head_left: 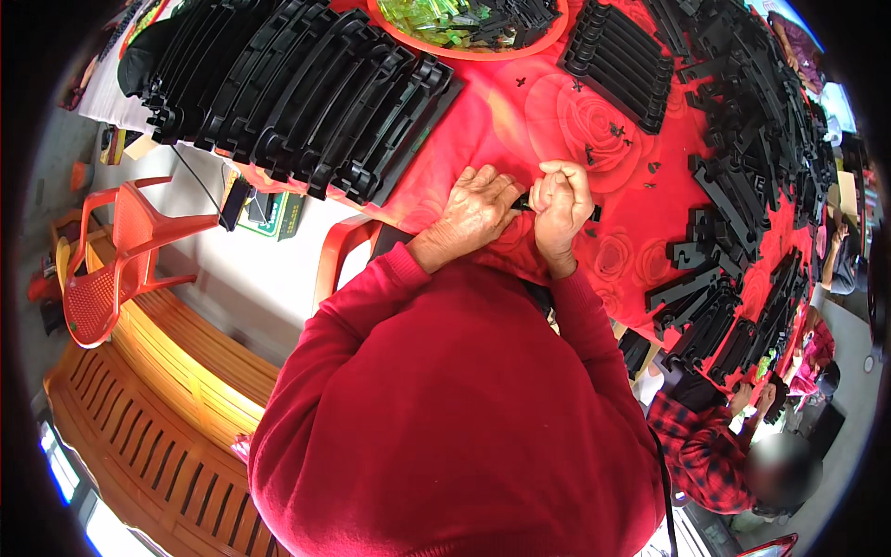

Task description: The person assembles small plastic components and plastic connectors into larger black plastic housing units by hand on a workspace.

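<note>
At the near edge of a table with a red rose-patterned cloth (520, 102), my two hands are close together. My left hand (476, 206) is closed, its fingers bent toward my right hand. Thumb and fingers pressed together, my right hand (562, 209) is also closed. A small dark piece (522, 201) shows between the hands; its shape is mostly hidden, and I cannot tell which hand grips it. Another black bit (595, 213) shows just right of my right hand. Several tiny black plastic clips (617, 130) lie scattered beyond it.
Long black plastic strips (306, 93) stand in rows at left. A red-rimmed basin (464, 54) holds yellow-green and black small parts. More strips (620, 70) lie stacked beyond, with a large heap (742, 186) at right. A red chair (139, 241), wooden bench (139, 427) and co-worker's checked sleeve (691, 446) surround the table.
</note>
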A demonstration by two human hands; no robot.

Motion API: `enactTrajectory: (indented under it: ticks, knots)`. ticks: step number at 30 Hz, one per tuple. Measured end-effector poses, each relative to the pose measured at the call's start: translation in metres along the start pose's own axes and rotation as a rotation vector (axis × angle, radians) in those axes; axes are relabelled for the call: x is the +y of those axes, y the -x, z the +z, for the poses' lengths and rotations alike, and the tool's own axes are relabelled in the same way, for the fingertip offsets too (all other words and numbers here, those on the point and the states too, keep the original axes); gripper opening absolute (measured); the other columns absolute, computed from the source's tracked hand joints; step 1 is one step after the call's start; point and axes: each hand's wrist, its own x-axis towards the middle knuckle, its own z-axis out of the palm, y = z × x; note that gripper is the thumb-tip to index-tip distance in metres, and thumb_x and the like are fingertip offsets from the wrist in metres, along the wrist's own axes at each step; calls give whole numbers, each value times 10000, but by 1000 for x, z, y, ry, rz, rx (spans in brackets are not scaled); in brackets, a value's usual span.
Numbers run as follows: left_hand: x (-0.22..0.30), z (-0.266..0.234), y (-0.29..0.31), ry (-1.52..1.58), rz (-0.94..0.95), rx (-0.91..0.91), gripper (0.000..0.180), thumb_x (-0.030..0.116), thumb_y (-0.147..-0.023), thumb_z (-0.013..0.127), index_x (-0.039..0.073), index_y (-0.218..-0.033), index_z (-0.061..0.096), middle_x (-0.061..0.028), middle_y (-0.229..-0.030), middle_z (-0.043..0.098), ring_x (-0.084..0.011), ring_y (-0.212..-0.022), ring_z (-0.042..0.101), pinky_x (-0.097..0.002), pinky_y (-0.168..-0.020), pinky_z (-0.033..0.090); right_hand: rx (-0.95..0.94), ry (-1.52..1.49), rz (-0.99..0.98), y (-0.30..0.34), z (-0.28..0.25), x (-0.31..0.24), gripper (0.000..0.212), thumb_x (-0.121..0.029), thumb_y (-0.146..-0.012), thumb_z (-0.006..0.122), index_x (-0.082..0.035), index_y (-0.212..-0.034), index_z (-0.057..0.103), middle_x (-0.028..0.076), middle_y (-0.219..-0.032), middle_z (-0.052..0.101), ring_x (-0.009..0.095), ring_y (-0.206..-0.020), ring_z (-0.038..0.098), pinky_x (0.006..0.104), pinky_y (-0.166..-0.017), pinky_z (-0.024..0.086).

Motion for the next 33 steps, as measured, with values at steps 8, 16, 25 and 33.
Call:
enactTrajectory:
  ticks: [8, 16, 25, 33]
  knots:
    - [-2, 0, 2, -8, 21, 18, 344, 194, -675, 727, 63, -974, 618, -54, -928, 610, -239, -863, 561, -371, -749, 436, 8, -132, 70, -8, -8, -7, 190, -36, -907, 370, 19, -955, 545, -42, -549, 286, 45, -419, 240, 220, -375, 233]
    - [-5, -1, -4, 5, 48, 23, 297, 193, -717, 684, 54, -970, 614, -64, -929, 602, -243, -893, 540, -371, -787, 411, 221, -158, -49, -31, -43, -67, 129, -34, -907, 429, 5, -931, 550, -49, -530, 291, 37, -403, 260, 204, -369, 232]
    - [2, -5, -1, -17, 60, 20, 321, 187, -706, 693, 49, -983, 608, -76, -950, 609, -250, -885, 550, -375, -771, 424, 229, 157, 112, -30, -69, -70, 109, -28, -902, 463, -19, -923, 570, -66, -553, 342, 11, -425, 266, 194, -388, 225]
    - [0, -4, 3, -21, 31, -14, 348, 211, -727, 699, 62, -1028, 610, -79, -1003, 607, -261, -939, 555, -398, -807, 436, 127, 440, 181, -65, -54, -47, 101, 40, -845, 556, -31, -801, 614, -70, -673, 501, 6, -599, 400, 167, -531, 307]
